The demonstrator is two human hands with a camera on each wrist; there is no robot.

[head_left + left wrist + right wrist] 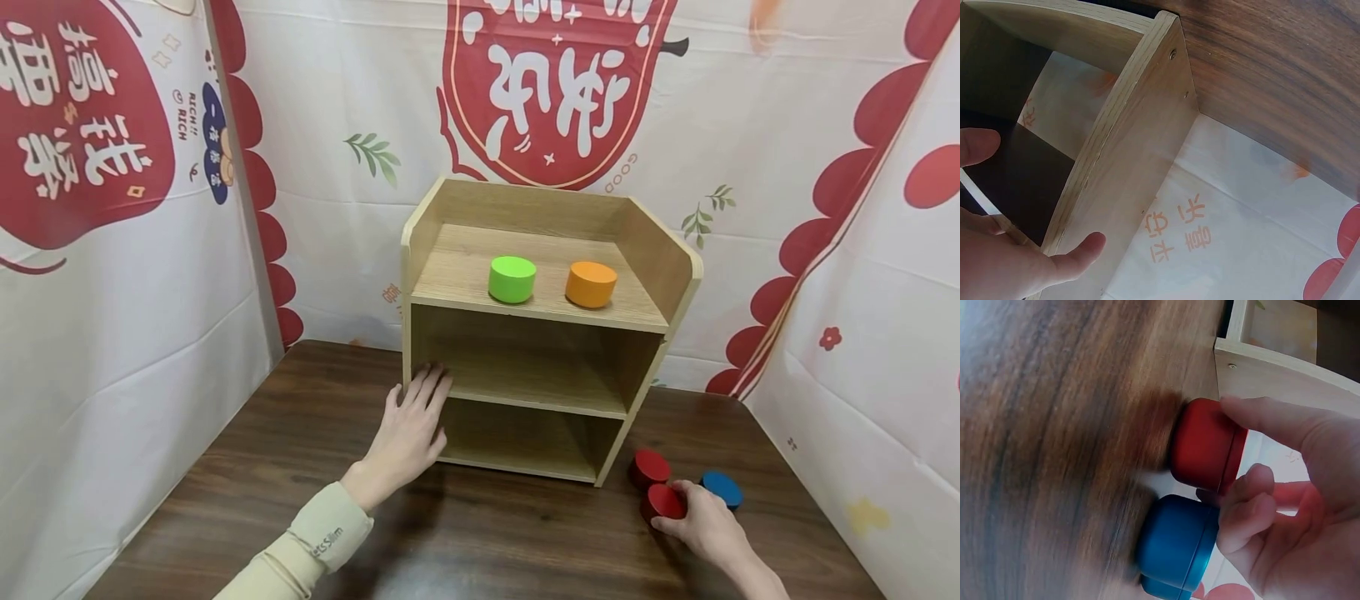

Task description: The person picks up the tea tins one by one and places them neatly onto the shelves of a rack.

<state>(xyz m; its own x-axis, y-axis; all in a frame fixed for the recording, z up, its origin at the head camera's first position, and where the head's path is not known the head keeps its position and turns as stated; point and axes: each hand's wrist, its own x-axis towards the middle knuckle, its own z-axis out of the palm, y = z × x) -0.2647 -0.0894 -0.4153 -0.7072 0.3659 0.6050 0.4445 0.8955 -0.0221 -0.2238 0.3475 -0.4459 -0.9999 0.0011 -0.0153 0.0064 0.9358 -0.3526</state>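
On the table stands a small wooden shelf unit point(536, 407). My left hand point(408, 429) rests on its left side panel point(1125, 162), fingers fairly straight. In the left wrist view the thumb is on the inner side and a finger touches the outer face. To the right of the unit, my right hand point(707, 523) pinches a short red cylinder point(663, 505) between thumb and fingers; a seam near one end shows in the right wrist view. Another red cylinder point(650, 469) stands just behind it. Beside the hand is a blue cylinder point(722, 490), with another blue edge partly visible past it.
A green cylinder point(512, 279) and an orange cylinder point(591, 284) stand apart on the unit's top shelf point(551, 287). Two lower compartments face front. Printed cloth point(322, 208) hangs behind the dark wood table point(315, 433) and along both sides.
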